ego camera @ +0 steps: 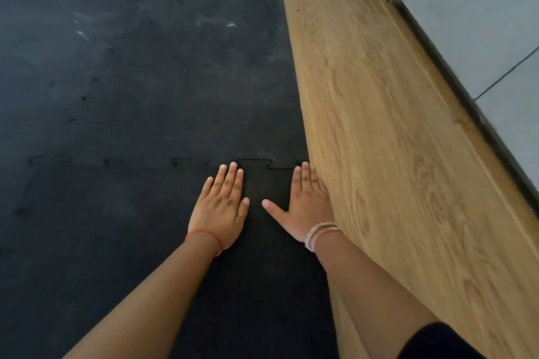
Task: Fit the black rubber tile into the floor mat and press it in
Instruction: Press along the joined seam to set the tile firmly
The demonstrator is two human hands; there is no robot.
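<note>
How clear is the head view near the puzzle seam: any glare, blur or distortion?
Head view: dim, even light; no glare; puzzle seam between left hand and right hand readable, fainter leftward; wide-angle bends the wooden floor edges; slightly soft overall.

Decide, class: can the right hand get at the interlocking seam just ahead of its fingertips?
Probably yes. The right hand lies flat on the black tile, its fingertips almost at the seam; nothing lies between them.
</note>
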